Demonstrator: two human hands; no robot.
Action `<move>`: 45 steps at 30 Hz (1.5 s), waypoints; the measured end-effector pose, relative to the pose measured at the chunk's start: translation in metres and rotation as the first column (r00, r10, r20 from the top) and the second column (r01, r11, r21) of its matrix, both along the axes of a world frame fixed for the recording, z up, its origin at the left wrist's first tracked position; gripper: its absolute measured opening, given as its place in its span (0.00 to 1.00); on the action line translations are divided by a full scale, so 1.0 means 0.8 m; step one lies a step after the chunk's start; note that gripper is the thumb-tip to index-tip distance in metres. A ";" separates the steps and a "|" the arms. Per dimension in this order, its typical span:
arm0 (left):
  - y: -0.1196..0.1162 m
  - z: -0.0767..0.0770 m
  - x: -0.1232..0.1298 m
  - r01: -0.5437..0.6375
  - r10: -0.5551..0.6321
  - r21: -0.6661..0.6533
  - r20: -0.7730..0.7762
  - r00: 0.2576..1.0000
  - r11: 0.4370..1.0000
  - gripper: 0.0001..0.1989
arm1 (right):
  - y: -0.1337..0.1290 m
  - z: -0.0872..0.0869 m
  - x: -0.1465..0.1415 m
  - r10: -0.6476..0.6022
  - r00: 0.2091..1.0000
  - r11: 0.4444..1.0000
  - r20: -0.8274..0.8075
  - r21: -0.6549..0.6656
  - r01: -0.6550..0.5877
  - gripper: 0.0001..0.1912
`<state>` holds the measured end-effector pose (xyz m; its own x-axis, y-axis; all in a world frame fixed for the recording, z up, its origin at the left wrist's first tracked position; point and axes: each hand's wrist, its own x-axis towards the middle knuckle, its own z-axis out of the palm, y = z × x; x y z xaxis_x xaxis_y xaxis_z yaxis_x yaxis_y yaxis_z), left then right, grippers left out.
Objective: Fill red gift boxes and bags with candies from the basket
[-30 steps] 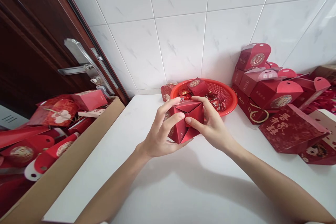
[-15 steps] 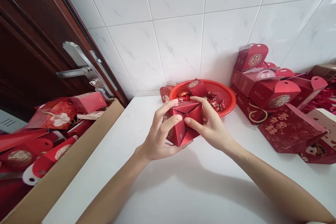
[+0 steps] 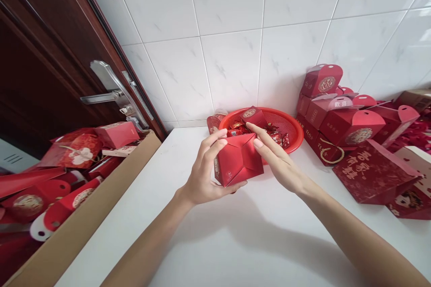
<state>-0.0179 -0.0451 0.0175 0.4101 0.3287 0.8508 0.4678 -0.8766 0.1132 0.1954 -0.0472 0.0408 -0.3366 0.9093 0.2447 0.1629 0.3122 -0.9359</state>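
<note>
A small red cardboard gift box [image 3: 238,160] is held up above the table, its panel of folded, meeting flaps turned toward me. My left hand [image 3: 201,177] grips it from the left, fingers along the upper left edge and thumb underneath. Gold print shows on the box's left side. My right hand [image 3: 282,165] has straight, flat fingers resting against the upper right edge, with the thumb alongside. Just behind is a red plastic basket [image 3: 297,133] holding wrapped candies [image 3: 278,136] and another small red box [image 3: 255,117].
Red gift boxes [image 3: 340,119] are stacked at the right along the tiled wall [image 3: 232,67]. A larger red box [image 3: 373,172] lies in front of them. At the left, a cardboard carton [image 3: 101,215] full of red packaging borders the white table [image 3: 134,215], beside a dark door [image 3: 40,45].
The flaps, which were gaping with dark gaps, now lie flat and closed. My right thumb has moved off them toward the edge, and the right fingers have straightened.
</note>
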 end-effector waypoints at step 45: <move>-0.006 0.012 0.010 0.059 0.079 -0.806 0.129 0.988 0.588 0.08 | 0.044 -0.031 0.008 0.046 0.881 0.986 0.472 0.120 -0.116 0.21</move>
